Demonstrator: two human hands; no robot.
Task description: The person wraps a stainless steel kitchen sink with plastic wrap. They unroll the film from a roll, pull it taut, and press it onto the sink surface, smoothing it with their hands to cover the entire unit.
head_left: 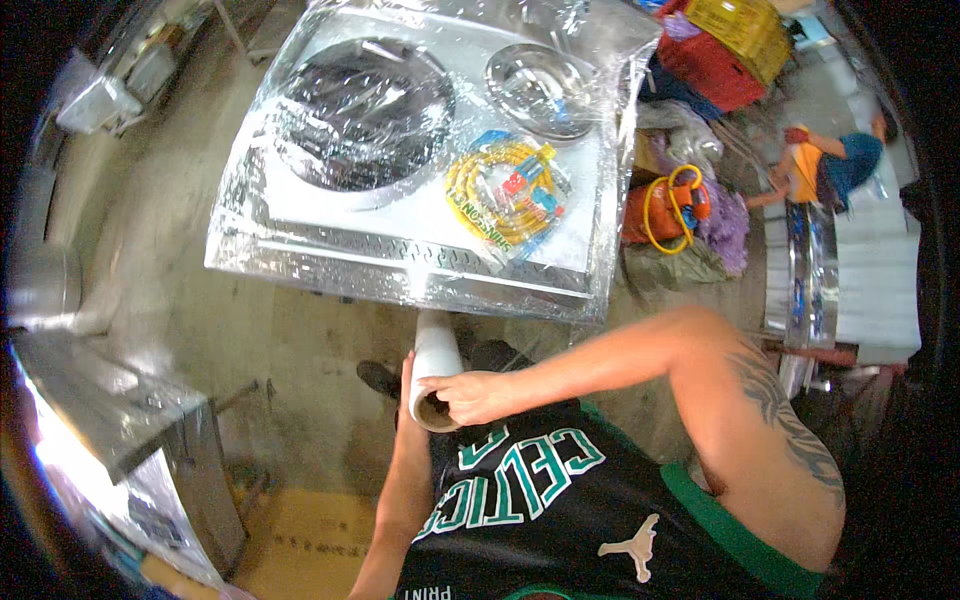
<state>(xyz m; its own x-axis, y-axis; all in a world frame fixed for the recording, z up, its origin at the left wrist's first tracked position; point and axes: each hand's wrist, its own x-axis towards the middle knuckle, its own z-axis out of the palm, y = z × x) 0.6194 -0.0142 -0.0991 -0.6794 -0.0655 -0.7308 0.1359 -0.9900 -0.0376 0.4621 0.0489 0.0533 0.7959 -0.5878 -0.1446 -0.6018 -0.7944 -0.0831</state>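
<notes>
Both my hands are on a roll of clear stretch film [436, 362] in front of my body. My right hand [478, 397] grips the near end, its fingers at the open cardboard core. Along the roll's left side lies my left hand [408, 385], partly hidden by it. Past the roll's far end stands a metal cooker [330, 215] covered in shiny clear film. Its top shows a large dark round burner [368, 115] and a smaller round one [540, 92]. A coiled yellow hose [470, 190] in a clear bag lies on the top, under the film.
Right of the cooker are an orange gas cylinder [655, 213] with a yellow hose, plastic bags [722, 225] and a red crate [705, 75]. Another person [845, 165] works at the far right. A metal cabinet [120, 400] stands at the left, above a yellow floor area [310, 535].
</notes>
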